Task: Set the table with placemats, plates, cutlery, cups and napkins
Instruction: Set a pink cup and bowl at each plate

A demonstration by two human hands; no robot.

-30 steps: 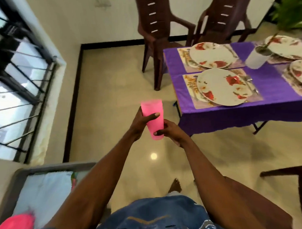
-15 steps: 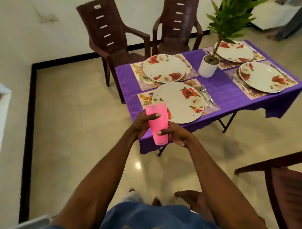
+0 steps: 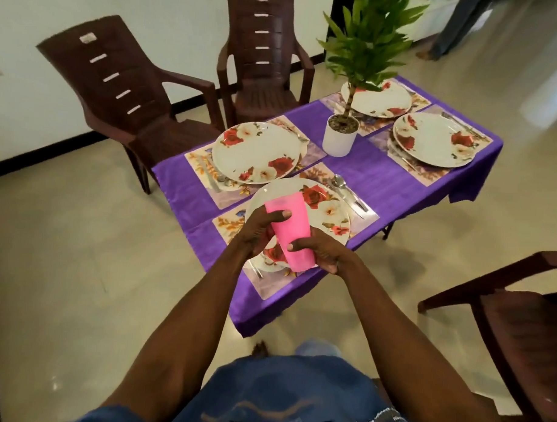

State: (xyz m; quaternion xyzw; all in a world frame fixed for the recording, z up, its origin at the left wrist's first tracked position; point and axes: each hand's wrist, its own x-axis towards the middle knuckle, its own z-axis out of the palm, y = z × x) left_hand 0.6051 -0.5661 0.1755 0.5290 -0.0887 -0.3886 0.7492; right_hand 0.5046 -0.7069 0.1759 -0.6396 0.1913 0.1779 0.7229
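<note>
The head camera looks down at two bare arms reaching out over a desk [image 3: 398, 189] with a purple cloth on it. Both hands hold one pink plastic cup [image 3: 290, 230]. The left hand [image 3: 257, 233] is curled round the upper part of the cup, with its thumb across the front. The right hand [image 3: 324, 252] wraps round the lower part, with its thumb on the front too. The cup stands almost straight, leaning a little, with its open end up. It is in the air above the nearest flowery plate [image 3: 324, 209], not touching it.

That plate sits on a placemat [image 3: 268, 284] at the near corner of the desk. A spoon [image 3: 342, 187] lies on the mat just to the right of the plate. Three more flowery plates sit on their own mats: one [image 3: 257, 151] on the left side, one [image 3: 431, 138] on the right side, and one [image 3: 385, 99] at the far end behind a potted plant [image 3: 339, 137]. The plant stands in a white pot in the middle of the desk.

Two brown plastic chairs [image 3: 123, 101] stand beside the desk by the wall. Part of another brown chair [image 3: 519, 329] shows at the right edge. The floor is pale and shiny.
</note>
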